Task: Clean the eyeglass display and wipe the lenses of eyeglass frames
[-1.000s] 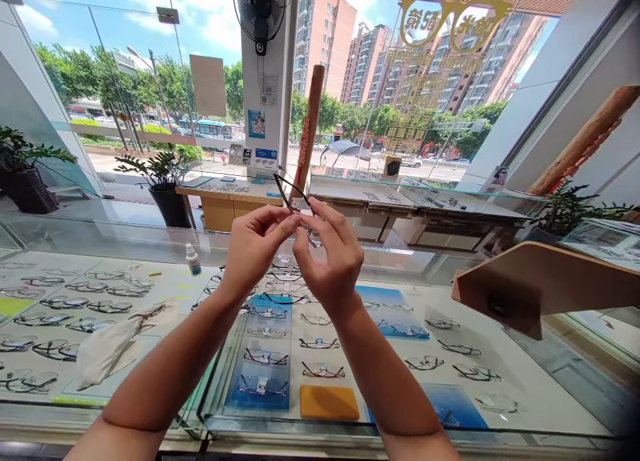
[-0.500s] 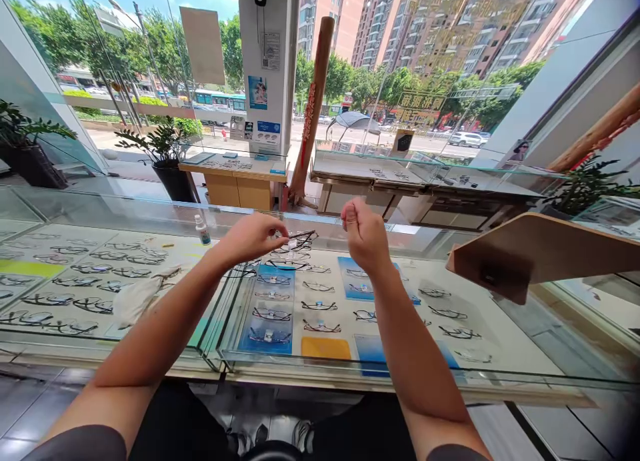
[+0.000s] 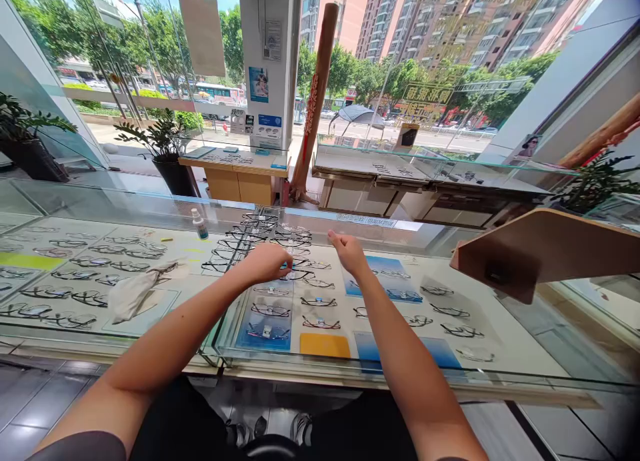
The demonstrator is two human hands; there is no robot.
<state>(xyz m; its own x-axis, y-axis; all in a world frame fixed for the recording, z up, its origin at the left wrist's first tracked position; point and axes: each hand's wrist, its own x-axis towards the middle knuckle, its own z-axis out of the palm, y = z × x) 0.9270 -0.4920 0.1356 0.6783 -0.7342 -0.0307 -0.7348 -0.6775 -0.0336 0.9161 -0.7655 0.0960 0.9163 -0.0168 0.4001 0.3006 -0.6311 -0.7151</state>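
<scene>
My left hand (image 3: 273,261) is over the counter with its fingers bent into a pinch. The dark eyeglasses (image 3: 302,274) lie right at these fingertips, and the fingers appear closed on their near side. To the right, apart from the left hand, my right hand (image 3: 349,251) hovers over the glass with one digit stretched out to the left and nothing visible in it; its other fingers are partly hidden. Two slanting rows of eyeglasses, one on the left (image 3: 237,242) and one on the right (image 3: 294,236), lie on the glass top beyond my left hand.
The glass display counter (image 3: 400,374) shows more eyeglasses, blue cards and a yellow card (image 3: 325,346). Left of my arm lie a pale cloth pouch (image 3: 131,296) and a small bottle (image 3: 200,224). A brown board (image 3: 550,248) juts in from the right.
My left hand has come down nearer me, uncovering the eyeglasses on the glass top. My right hand has lowered and moved slightly left, one digit now stretched out from the earlier fist.
</scene>
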